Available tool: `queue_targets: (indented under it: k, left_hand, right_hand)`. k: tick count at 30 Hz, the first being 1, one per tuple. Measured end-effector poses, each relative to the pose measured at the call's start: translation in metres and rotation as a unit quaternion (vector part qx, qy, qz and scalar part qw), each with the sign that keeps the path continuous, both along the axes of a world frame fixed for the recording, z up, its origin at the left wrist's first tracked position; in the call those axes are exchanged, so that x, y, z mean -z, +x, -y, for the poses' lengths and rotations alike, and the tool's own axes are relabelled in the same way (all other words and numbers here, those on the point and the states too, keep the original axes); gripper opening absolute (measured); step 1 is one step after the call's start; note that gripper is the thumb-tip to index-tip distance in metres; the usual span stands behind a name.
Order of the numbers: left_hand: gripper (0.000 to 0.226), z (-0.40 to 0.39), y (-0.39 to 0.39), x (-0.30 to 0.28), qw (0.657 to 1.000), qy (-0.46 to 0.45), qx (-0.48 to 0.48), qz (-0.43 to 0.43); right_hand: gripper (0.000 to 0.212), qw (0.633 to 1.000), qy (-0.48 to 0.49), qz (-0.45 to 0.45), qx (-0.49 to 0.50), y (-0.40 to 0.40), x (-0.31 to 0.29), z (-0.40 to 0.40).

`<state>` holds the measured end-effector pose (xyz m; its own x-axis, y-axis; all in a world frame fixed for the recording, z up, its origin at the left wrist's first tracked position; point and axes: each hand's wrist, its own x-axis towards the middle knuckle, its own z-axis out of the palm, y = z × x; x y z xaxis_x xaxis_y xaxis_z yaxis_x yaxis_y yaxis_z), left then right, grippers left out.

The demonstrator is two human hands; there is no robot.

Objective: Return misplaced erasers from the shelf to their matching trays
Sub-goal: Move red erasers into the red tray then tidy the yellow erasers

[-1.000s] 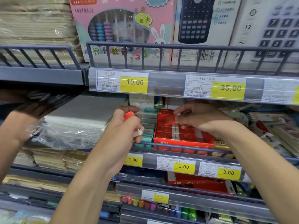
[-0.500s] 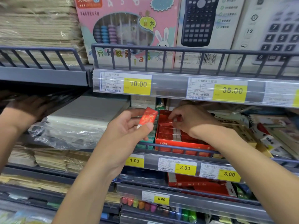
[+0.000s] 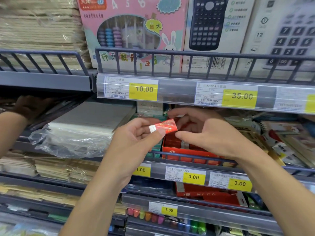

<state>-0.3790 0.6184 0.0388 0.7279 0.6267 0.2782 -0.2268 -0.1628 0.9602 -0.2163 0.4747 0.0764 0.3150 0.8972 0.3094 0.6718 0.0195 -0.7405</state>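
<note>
Now, at the far left, a third hand (image 3: 29,106) belonging to another arm reaches into the shadow under the upper shelf, much as it did a second ago. Just right of it lie flat stacks wrapped in clear plastic (image 3: 71,140).

The left hand (image 3: 136,138) has risen and turned since the earlier frame. A second ago its fist hid most of the eraser; now the red-sleeved eraser (image 3: 163,126) lies nearly level, pinched between the thumb below and the fingers behind, its white end pointing left. It sits in the air, in front of and above the red eraser tray (image 3: 185,151), not in any tray.

The right hand (image 3: 204,132) has pulled back out of that tray, where its fingers were dipping before. It now hovers just right of the eraser with fingers loosely spread and holding nothing; the thumb and forefinger bracket the eraser's right end, and I cannot tell whether they touch it.

The teal eraser tray (image 3: 156,149) shows only as a sliver beside the red one, behind the left hand. Yellow price tags run along the shelf rail (image 3: 177,89) above.
</note>
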Motion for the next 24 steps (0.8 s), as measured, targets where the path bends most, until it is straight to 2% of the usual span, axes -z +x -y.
queue_targets:
  k: [4,6,9,11,13,16,20,24]
  left_hand:
    - [0.016,0.005,0.007,-0.001,0.999,0.033,0.004,-0.012]
    - [0.013,0.007,0.012,0.001,0.993,0.106,-0.039,-0.035]
    - [0.021,0.007,0.013,0.009,0.934,0.323,-0.119,-0.095]
    - [0.036,0.007,0.012,0.014,0.889,0.433,-0.09,-0.117]
    - [0.045,0.007,0.013,0.019,0.852,0.505,-0.047,-0.134]
    - [0.044,0.007,0.014,0.025,0.821,0.552,-0.038,-0.138]
    - [0.043,0.005,0.016,0.029,0.816,0.564,-0.057,-0.113]
    - [0.045,0.004,0.017,0.031,0.814,0.569,-0.063,-0.101]
  right_hand:
    - [0.029,0.994,0.023,0.094,0.048,-0.007,0.0,0.004]
    - [0.026,0.987,-0.016,0.123,0.103,-0.002,0.0,0.006]
    - [0.016,0.981,-0.017,0.097,0.166,0.014,-0.002,0.012]
    - [0.017,0.974,-0.048,0.079,0.207,0.027,-0.003,0.016]
    - [0.013,0.961,-0.093,0.11,0.238,0.04,-0.001,0.02]
    - [0.011,0.951,-0.126,0.159,0.234,0.05,0.006,0.021]
    - [0.013,0.94,-0.141,0.214,0.227,0.054,0.015,0.011]
    - [0.012,0.931,-0.148,0.23,0.243,0.056,0.018,0.003]
